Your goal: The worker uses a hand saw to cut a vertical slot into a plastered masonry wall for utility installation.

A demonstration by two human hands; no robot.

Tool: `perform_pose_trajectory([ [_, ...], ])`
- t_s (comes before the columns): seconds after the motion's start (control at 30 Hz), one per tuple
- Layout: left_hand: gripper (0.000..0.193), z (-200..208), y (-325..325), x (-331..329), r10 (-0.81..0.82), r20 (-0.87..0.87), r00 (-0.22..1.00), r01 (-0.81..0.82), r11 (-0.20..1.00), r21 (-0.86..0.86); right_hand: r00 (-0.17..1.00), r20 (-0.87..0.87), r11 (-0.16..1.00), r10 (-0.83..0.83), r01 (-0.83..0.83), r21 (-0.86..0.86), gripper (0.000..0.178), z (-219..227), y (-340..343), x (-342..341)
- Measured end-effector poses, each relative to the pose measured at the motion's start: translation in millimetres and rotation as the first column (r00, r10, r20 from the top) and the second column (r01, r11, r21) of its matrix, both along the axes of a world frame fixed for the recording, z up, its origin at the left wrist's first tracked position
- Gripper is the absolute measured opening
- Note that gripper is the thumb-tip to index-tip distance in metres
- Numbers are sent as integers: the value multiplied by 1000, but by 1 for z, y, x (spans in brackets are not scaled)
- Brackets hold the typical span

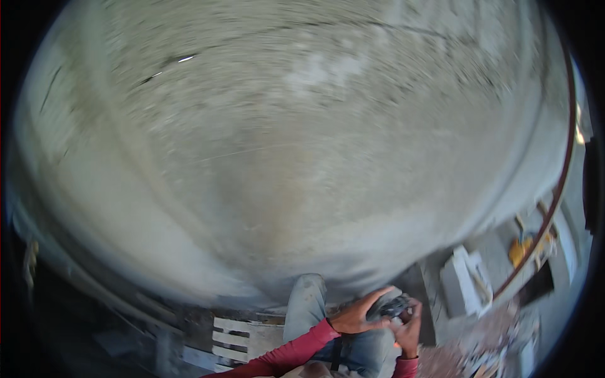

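Note:
My left hand [357, 316] reaches in from the lower left in a red sleeve. Its fingers curl round one side of a dark grey and black rounded object [392, 305], whose kind I cannot make out. On the other side of that object, my right hand [409, 331] closes its fingers against it. Both hands are near my lap, to the right of my raised knee [307, 293] in pale blue trousers. The fingers partly cover the object. A big pale grey, rough surface [283, 189] rises in front of me, blurred toward the top.
A thin dark crack crosses the upper part of the big surface. White slats [230, 340] lie at my lower left. To the right are a white block [465, 283], a yellow item [520, 251] and a long reddish-brown rod or cable [554, 211]. Scattered debris [485, 353] covers the lower right ground.

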State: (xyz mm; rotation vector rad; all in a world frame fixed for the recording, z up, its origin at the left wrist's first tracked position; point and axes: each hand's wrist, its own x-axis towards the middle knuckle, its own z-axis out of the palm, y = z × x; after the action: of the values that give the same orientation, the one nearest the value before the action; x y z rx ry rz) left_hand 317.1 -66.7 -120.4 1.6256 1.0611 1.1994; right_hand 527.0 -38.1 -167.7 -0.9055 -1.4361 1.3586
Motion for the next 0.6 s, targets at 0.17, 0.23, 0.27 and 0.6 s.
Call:
perform_pose_trajectory([
  [0.17, 81, 65, -11, -69, 83, 208, 975, -98, 993, 62, 910, -66, 909, 410, -402, 111, 68, 118, 29, -100],
  [0.23, 79, 78, -24, -93, 216, 149, 965, -241, 953, 185, 740, 207, 701, 640, -673, 236, 58, 157, 50, -122],
  [0.27, 78, 85, -30, -103, 327, 74, 942, -334, 896, 293, 724, 258, 680, 640, -690, 249, 42, 173, 56, -134],
  [0.6, 47, 147, -73, -171, 885, 149, 442, -809, 321, 493, 620, 299, 494, 726, -772, 401, 9, 388, 59, -265],
])
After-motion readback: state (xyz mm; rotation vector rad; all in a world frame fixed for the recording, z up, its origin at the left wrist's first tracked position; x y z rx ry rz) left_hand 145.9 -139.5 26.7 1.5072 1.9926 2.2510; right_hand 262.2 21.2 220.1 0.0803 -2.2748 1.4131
